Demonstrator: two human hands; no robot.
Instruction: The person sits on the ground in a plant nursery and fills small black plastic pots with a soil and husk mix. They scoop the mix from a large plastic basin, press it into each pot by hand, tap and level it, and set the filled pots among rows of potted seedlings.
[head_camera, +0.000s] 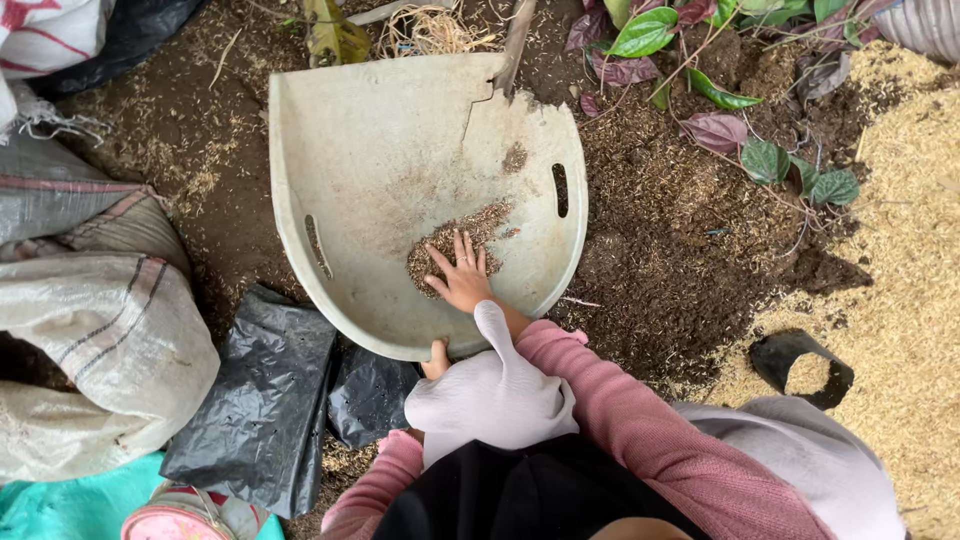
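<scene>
- Down on the soil (200, 150), the right hand (463, 280) lies flat with fingers spread, an open grip holding nothing, pressed on a small heap of brown grain and husk (455, 245) inside a big pale scoop-shaped tray (400, 130).
- Left hand (435, 358) sits just behind and below the right one, thumb hooked over the tray's near rim; whether its grip is closed on the rim I cannot tell, since a white cloth (490, 395) and the pink sleeve (610, 400) cover most of it.
- The heap sits right under and just ahead of the right fingertips, on the tray's lower middle, with thin scatter trailing up and away.
- Risk, as I judge it: the far rim, well ahead of the fingers, is cracked and chipped beside a wooden stick (515, 40); a hard sweep forward could send grain out through that gap onto the dirt.
- Another risk: 2 slot handles pierce the tray, 1 left of the hand and 1 to its right (560, 190); grain pushed sideways could drop through.
- A tip of the near rim by the left thumb would slide the heap towards the person's lap.
- Room: bare tray lies open ahead and left of the right hand; black plastic sheets (260, 400) and woven sacks (100, 340) crowd the left, leafy plants (760, 150) and loose husk (900, 250) lie off right.
</scene>
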